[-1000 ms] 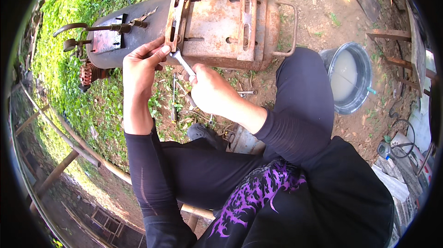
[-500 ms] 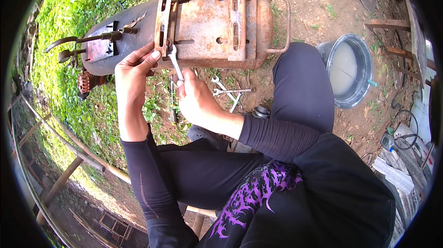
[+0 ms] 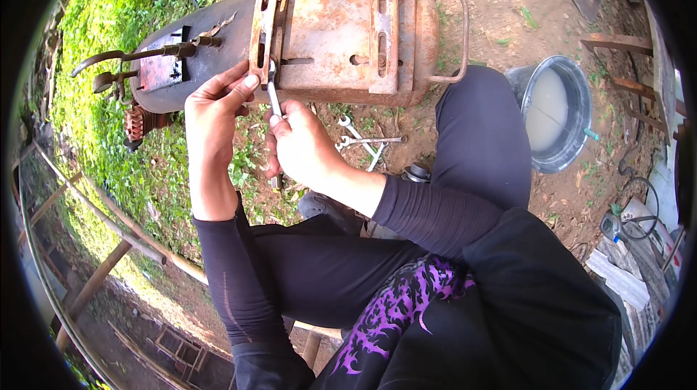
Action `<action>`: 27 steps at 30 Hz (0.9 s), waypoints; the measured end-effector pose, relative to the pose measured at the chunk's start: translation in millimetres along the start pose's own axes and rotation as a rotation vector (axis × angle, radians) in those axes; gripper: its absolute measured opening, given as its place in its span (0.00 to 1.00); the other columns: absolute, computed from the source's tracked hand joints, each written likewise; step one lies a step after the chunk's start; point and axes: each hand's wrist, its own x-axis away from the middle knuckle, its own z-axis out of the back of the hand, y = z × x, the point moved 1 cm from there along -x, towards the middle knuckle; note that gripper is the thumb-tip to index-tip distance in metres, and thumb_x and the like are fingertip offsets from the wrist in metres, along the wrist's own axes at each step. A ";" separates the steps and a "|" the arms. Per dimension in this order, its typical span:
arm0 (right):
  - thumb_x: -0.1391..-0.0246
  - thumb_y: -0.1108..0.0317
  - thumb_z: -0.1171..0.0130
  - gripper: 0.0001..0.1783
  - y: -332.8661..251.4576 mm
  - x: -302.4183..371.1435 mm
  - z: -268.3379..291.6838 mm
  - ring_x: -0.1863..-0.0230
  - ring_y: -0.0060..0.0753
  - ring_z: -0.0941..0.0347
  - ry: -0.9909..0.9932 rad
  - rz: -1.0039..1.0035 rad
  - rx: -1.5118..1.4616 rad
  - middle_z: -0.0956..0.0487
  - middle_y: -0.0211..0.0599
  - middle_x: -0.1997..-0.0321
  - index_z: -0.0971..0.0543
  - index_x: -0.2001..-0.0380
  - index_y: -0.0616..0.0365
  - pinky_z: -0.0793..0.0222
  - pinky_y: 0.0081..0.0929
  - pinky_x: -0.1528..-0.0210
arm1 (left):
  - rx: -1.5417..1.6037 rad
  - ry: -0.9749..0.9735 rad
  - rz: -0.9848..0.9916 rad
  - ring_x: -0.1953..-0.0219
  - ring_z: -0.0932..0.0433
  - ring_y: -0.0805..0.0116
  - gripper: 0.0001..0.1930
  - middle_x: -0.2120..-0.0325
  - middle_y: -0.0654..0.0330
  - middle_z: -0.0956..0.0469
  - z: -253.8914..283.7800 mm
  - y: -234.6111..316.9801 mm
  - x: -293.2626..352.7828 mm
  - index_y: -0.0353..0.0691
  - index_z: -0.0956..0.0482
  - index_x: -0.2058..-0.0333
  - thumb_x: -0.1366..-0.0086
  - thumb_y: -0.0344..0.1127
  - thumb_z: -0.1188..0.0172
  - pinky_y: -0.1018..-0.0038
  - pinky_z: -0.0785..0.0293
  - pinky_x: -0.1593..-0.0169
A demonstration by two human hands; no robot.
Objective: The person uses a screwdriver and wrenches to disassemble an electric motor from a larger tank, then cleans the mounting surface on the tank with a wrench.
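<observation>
A rusty metal tank [image 3: 327, 34] with a darker left end lies across the far side. Two slotted bars cross it: a left bar [image 3: 267, 12] and a right bar [image 3: 382, 27]. My left hand [image 3: 218, 107] is closed, thumb and fingers pinching the near end of the left bar; whether a small part sits between the fingertips is hidden. Held in my right hand [image 3: 308, 139] is a silver combination wrench [image 3: 273, 94]. Its head rests beside that same bar end, close to my left thumb, and its shaft points back toward me.
More wrenches [image 3: 359, 141] lie crossed on the ground beyond my legs. To the right stands a dark bucket [image 3: 583, 118] of cloudy liquid. A bent pipe handle [image 3: 465, 41] sticks out from the tank's right end. Bamboo poles [image 3: 109, 223] run along the left.
The wrench's handle has swung a little to the left with my right hand, and its shaft stands straighter. My left hand stays at the bar's end. The whole view has shifted slightly.
</observation>
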 end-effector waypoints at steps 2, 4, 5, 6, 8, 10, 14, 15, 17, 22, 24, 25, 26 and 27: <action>0.29 0.70 0.58 0.09 -4.5 -0.3 2.7 0.82 0.22 0.35 0.074 -0.054 -0.066 0.30 0.31 0.75 0.31 0.54 0.65 0.28 0.26 0.81 | 0.014 0.008 -0.006 0.70 0.24 0.81 0.18 0.68 0.62 0.15 -3.0 1.0 0.8 0.34 0.16 0.51 0.41 0.28 0.30 0.82 0.30 0.67; 0.30 0.70 0.56 0.10 -9.9 1.9 11.7 0.81 0.19 0.35 0.091 -0.035 -0.004 0.31 0.27 0.75 0.28 0.55 0.64 0.34 0.20 0.82 | 0.012 0.006 -0.014 0.71 0.24 0.80 0.18 0.68 0.62 0.15 -4.9 0.8 0.7 0.34 0.16 0.51 0.41 0.28 0.29 0.82 0.30 0.67; 0.30 0.70 0.56 0.10 -5.9 -1.0 16.8 0.80 0.18 0.35 0.080 -0.002 0.015 0.31 0.26 0.75 0.27 0.55 0.63 0.37 0.18 0.83 | 0.011 0.005 -0.022 0.71 0.24 0.80 0.18 0.68 0.62 0.15 -4.8 1.7 0.1 0.34 0.16 0.51 0.41 0.28 0.29 0.82 0.30 0.67; 0.30 0.70 0.55 0.10 -2.1 -2.8 20.0 0.80 0.17 0.35 0.083 0.009 0.046 0.29 0.27 0.75 0.27 0.54 0.63 0.38 0.17 0.83 | 0.009 0.003 -0.029 0.71 0.24 0.80 0.18 0.68 0.62 0.15 -4.4 0.9 -0.2 0.34 0.16 0.51 0.41 0.29 0.29 0.82 0.30 0.68; 0.31 0.71 0.53 0.10 -3.1 -3.7 22.9 0.80 0.16 0.35 0.093 0.035 0.107 0.27 0.27 0.74 0.26 0.53 0.63 0.40 0.16 0.82 | 0.000 0.005 -0.021 0.71 0.24 0.81 0.17 0.68 0.64 0.15 -3.0 -1.8 -0.2 0.36 0.16 0.51 0.40 0.28 0.31 0.82 0.31 0.67; 0.31 0.71 0.51 0.11 -16.2 1.5 29.6 0.80 0.15 0.35 0.132 0.022 0.160 0.24 0.30 0.73 0.26 0.51 0.64 0.40 0.15 0.82 | -0.013 -0.010 -0.021 0.71 0.25 0.82 0.17 0.67 0.65 0.15 -4.1 -1.2 0.9 0.36 0.16 0.50 0.39 0.29 0.31 0.83 0.32 0.67; 0.34 0.74 0.49 0.13 -39.7 6.3 46.6 0.77 0.13 0.33 0.149 0.122 0.273 0.19 0.31 0.69 0.25 0.48 0.68 0.38 0.13 0.79 | 0.019 -0.010 -0.036 0.72 0.24 0.81 0.17 0.69 0.62 0.15 -5.3 2.5 0.8 0.32 0.16 0.52 0.41 0.27 0.30 0.83 0.31 0.69; 0.34 0.75 0.49 0.14 -48.9 8.7 47.7 0.77 0.12 0.33 0.168 0.163 0.326 0.19 0.31 0.69 0.25 0.48 0.68 0.37 0.13 0.78 | 0.009 -0.012 -0.036 0.72 0.25 0.82 0.17 0.69 0.63 0.15 -4.8 2.6 1.0 0.33 0.16 0.51 0.40 0.28 0.30 0.83 0.32 0.68; 0.37 0.79 0.52 0.14 -50.3 7.4 48.6 0.73 0.31 0.26 0.179 0.322 0.773 0.19 0.43 0.68 0.26 0.49 0.69 0.29 0.29 0.70 | -0.014 -0.019 -0.038 0.71 0.26 0.82 0.17 0.67 0.65 0.15 -4.6 2.2 0.7 0.36 0.16 0.51 0.39 0.30 0.31 0.83 0.32 0.66; 0.38 0.72 0.53 0.15 -65.3 13.0 24.9 0.64 0.54 0.20 0.257 0.486 1.284 0.20 0.54 0.66 0.26 0.53 0.72 0.23 0.45 0.59 | -0.031 0.002 -0.012 0.71 0.25 0.82 0.18 0.69 0.66 0.16 -3.2 2.0 1.9 0.36 0.16 0.51 0.40 0.31 0.29 0.83 0.31 0.67; 0.38 0.69 0.52 0.15 -69.5 8.5 24.8 0.63 0.54 0.20 0.296 0.533 1.423 0.20 0.54 0.66 0.24 0.56 0.71 0.24 0.46 0.59 | -0.045 -0.002 -0.017 0.71 0.25 0.82 0.18 0.70 0.66 0.16 -3.5 3.3 2.2 0.36 0.16 0.51 0.40 0.31 0.29 0.83 0.31 0.67; 0.38 0.68 0.52 0.15 -74.7 1.7 29.0 0.63 0.54 0.20 0.313 0.574 1.491 0.20 0.54 0.66 0.23 0.58 0.70 0.24 0.47 0.58 | -0.052 -0.004 -0.019 0.71 0.25 0.82 0.18 0.70 0.66 0.16 -3.5 3.8 2.1 0.36 0.16 0.51 0.40 0.31 0.29 0.83 0.31 0.67; 0.38 0.67 0.51 0.15 -78.7 -5.3 33.4 0.62 0.53 0.19 0.329 0.615 1.562 0.20 0.54 0.66 0.23 0.60 0.70 0.24 0.48 0.58 | -0.049 -0.004 -0.024 0.72 0.25 0.82 0.18 0.70 0.66 0.16 -3.4 2.8 1.2 0.36 0.16 0.51 0.40 0.31 0.29 0.83 0.31 0.67; 0.39 0.67 0.51 0.14 -84.2 -8.8 36.2 0.62 0.53 0.20 0.286 0.654 1.583 0.19 0.54 0.67 0.22 0.62 0.68 0.24 0.47 0.58 | -0.048 -0.006 -0.027 0.72 0.25 0.82 0.18 0.70 0.66 0.16 -4.1 2.4 0.5 0.36 0.16 0.51 0.40 0.31 0.29 0.83 0.31 0.67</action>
